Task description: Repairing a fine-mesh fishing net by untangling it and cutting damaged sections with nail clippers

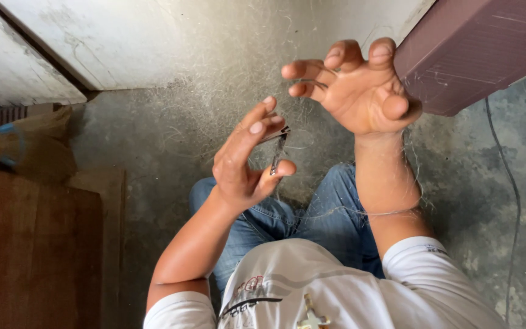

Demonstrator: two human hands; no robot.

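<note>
Left hand (245,161): raised over the lap, thumb and fingers pinched on a small dark metal tool (277,151), which stands nearly upright between them.

Right hand (360,85): lifted higher and apart from the left, palm open, fingers spread and curled, gripping nothing solid; fine pale fibres (312,210) trail across wrist and forearm.

Surroundings: blue jeans (330,213), grey concrete floor (153,134), maroon box (476,49) just beside the right hand, brown wooden board (31,244), thin dark cable (512,201).
</note>
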